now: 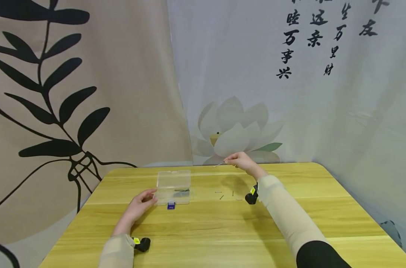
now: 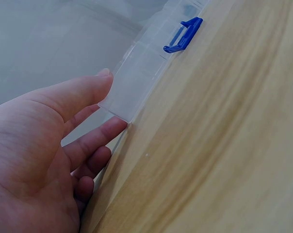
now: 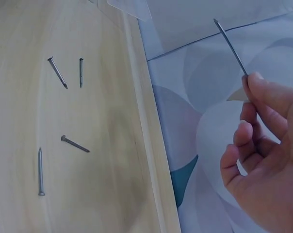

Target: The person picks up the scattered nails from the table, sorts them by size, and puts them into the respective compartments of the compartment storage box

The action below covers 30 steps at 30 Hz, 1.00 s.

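My right hand is raised over the far edge of the table and pinches a thin metal nail between thumb and forefinger. Its free end points left in the head view. At the left end of a clear plastic box, my left hand has its fingers loosely bent, with thumb and fingertips right at the wall and corner. The box's lid stands open at the back, and a blue latch is on its front. Several dark nails lie inside, toward the right.
Several loose nails lie scattered on the wooden table right of the box, among them one nail nearest the table's front. Behind the table's far edge hangs a printed cloth. Black wrist cameras are strapped to both forearms.
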Each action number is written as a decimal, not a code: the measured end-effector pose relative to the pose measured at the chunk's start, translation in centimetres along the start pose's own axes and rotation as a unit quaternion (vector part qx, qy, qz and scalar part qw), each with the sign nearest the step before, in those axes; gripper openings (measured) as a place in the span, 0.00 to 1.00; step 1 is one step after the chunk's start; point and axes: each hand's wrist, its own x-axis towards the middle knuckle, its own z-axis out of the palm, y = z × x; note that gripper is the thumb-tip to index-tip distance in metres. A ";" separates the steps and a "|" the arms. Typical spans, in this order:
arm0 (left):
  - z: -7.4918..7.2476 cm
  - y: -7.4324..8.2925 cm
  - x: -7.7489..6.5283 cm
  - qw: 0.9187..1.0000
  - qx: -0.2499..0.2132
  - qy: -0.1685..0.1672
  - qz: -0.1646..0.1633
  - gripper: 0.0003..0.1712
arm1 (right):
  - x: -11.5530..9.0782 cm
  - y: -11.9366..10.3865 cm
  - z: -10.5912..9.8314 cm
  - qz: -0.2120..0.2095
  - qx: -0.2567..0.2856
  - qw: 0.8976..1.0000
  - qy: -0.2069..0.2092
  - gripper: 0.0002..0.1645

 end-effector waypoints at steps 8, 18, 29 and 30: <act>0.1 -0.6 0.4 1.000 -0.009 0.003 -0.005 0.29 | 0.5 -0.3 1.1 0.002 -0.001 1.000 0.001 0.19; 0.1 -0.1 0.0 1.000 -0.002 0.005 -0.002 0.29 | 1.3 -0.6 3.8 -0.010 0.022 1.000 -0.016 0.17; 0.1 0.0 0.0 1.000 -0.006 0.006 0.005 0.28 | 2.1 -1.2 5.9 -0.021 0.036 0.999 -0.028 0.16; 0.2 0.0 0.0 1.000 -0.004 0.008 0.004 0.28 | 2.1 -1.3 6.0 -0.020 0.036 0.999 -0.027 0.16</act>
